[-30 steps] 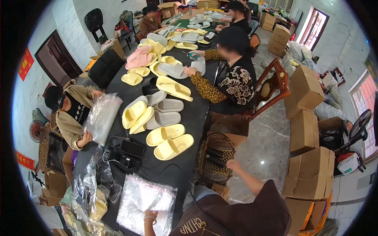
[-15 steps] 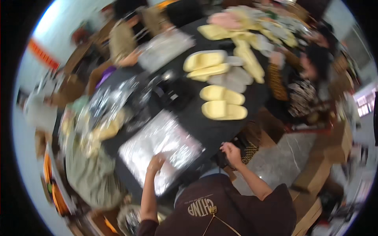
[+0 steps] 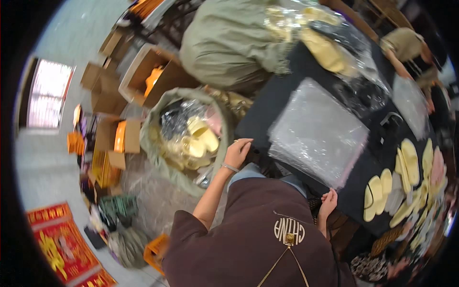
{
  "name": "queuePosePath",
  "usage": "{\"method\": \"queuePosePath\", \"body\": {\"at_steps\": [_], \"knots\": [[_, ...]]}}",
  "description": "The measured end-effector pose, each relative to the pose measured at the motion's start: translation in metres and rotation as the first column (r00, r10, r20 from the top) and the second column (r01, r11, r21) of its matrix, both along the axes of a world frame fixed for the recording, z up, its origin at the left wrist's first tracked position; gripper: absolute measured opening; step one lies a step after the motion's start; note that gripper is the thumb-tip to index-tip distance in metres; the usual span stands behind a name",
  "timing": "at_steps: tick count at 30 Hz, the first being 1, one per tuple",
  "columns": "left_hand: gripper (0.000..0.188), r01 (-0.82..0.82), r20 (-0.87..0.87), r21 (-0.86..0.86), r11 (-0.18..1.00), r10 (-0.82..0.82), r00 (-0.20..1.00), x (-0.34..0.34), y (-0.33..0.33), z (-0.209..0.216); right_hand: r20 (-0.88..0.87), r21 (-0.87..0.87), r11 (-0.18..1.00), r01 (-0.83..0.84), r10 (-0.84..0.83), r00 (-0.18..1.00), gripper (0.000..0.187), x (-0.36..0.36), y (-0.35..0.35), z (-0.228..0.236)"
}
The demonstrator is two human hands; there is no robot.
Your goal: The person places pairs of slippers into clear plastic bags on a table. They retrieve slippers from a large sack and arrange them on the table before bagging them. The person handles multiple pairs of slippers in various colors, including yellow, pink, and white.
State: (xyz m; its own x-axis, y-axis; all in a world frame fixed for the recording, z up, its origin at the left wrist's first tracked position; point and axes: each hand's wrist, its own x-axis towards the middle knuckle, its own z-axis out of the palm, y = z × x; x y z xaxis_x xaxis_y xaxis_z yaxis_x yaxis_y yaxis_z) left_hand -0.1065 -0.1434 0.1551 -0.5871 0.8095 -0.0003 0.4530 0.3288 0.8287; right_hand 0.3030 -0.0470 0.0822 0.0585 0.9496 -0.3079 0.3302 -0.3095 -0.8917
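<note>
A stack of clear plastic bags (image 3: 318,131) lies flat on the black-covered table (image 3: 258,107) in front of me. My right hand (image 3: 327,203) is at the stack's near corner, its fingers drawn together; whether they pinch the plastic is too small to tell. My left hand (image 3: 237,154) hovers by the table's left edge, fingers extended and loosely apart, holding nothing I can see. Just left of it stands an open green sack (image 3: 155,143), with yellow slippers (image 3: 201,141) in clear wrapping inside.
Unwrapped yellow slippers (image 3: 377,193) are on the table's right side. Bagged slippers (image 3: 325,50) lie at its far end, next to a bulging green sack (image 3: 224,43). Cardboard boxes (image 3: 138,76) stand on the floor at left. Another person's arm (image 3: 400,64) reaches in at far right.
My view has swung to the left, bringing the open sack and boxes into sight. My left hand has left the plastic stack, and my right hand has come to its near corner.
</note>
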Motion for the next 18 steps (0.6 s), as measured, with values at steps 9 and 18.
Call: {"method": "queuePosePath", "body": {"at_steps": [9,18], "knots": [[0.056,-0.789,0.261,-0.428,0.440,0.896,0.358,-0.093,-0.198,-0.208,0.182,0.051,0.946,-0.321,0.307,0.934,0.031,-0.104,-0.001,0.007],[0.099,-0.809,0.856,-0.471,0.351,0.405,-0.322,-0.144,-0.213,-0.267,0.055,-0.100,0.882,-0.460,0.466,0.883,0.029,-0.144,0.003,-0.005]]}}
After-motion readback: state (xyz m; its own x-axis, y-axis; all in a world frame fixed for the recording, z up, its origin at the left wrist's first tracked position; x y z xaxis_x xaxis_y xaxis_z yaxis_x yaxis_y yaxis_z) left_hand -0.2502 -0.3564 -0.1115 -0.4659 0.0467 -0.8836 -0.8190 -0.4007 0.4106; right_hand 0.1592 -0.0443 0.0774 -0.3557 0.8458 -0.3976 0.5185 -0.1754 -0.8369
